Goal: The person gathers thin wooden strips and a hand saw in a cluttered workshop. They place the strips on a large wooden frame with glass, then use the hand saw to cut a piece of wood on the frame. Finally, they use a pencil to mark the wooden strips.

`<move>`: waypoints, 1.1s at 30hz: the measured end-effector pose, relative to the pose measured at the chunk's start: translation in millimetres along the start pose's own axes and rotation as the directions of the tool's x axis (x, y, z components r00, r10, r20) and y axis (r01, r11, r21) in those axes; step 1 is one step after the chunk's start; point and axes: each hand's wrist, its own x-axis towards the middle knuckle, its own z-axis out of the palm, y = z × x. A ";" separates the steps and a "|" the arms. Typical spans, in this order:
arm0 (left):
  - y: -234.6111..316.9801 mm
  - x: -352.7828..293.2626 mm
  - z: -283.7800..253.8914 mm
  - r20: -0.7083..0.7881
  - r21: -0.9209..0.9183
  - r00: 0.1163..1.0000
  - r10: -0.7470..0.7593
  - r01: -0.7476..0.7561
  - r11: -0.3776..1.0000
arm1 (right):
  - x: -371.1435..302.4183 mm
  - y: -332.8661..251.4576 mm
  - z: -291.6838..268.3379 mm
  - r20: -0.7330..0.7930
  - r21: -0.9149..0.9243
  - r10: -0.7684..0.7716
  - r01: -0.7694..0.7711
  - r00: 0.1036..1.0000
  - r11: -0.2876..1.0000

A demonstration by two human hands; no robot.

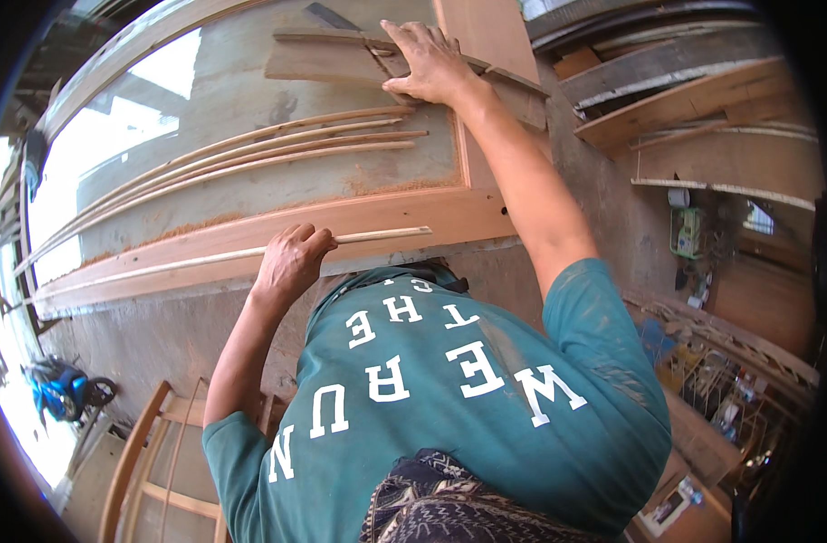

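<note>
My left hand point(291, 262) is closed around a long thin wooden strip point(377, 235) that runs along the reddish wooden rail point(250, 240) of a big frame. My right hand point(431, 63) reaches far out and presses flat, fingers spread, on a short flat board point(318, 63) and a thin slat crossing it, at the far side of the grey panel point(277, 185). Several curved thin strips point(277, 145) lie loose on that panel between my two hands. My teal shirt point(449, 398) fills the lower middle of the view.
Planks and beams point(685, 90) are stacked at the upper right. A wooden frame point(137, 452) lies on the floor at the lower left, near a blue motorbike point(60, 389). Cluttered shelves and tools point(721, 389) stand to the right.
</note>
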 end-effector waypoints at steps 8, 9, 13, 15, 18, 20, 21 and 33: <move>13.3 40.1 53.7 -0.122 -0.047 0.991 0.055 -0.062 0.997 | -162.7 0.3 -59.8 0.126 0.509 0.206 -0.241 0.970 0.826; 17.4 45.2 54.0 -0.139 -0.026 0.987 0.075 -0.079 0.996 | -185.5 6.0 -62.2 0.121 0.502 0.292 -0.312 0.949 0.807; 17.2 50.4 51.7 -0.112 0.013 0.988 0.109 -0.108 0.994 | -254.9 -1.9 -54.8 0.216 0.534 0.573 -0.587 0.791 0.608; 13.7 44.6 42.9 -0.119 0.028 0.989 0.091 -0.089 0.996 | -275.7 -17.0 -41.1 0.250 0.534 0.609 -0.632 0.753 0.562; -6.1 21.7 21.8 -0.108 0.054 0.994 -0.019 0.025 0.998 | -281.8 -54.2 -14.2 0.141 0.526 0.583 -0.560 0.800 0.641; -31.2 -1.6 3.0 -0.139 0.106 0.987 -0.077 0.093 0.990 | -282.5 -68.6 4.5 -0.023 0.539 0.551 -0.454 0.834 0.710; -44.7 -15.1 -5.6 -0.167 0.166 0.981 -0.094 0.122 0.979 | -279.8 -74.6 11.2 -0.083 0.552 0.548 -0.420 0.832 0.721; -73.4 -34.1 -18.3 -0.133 0.201 0.986 -0.096 0.121 0.972 | -274.5 -60.4 20.9 -0.200 0.514 0.649 -0.485 0.734 0.707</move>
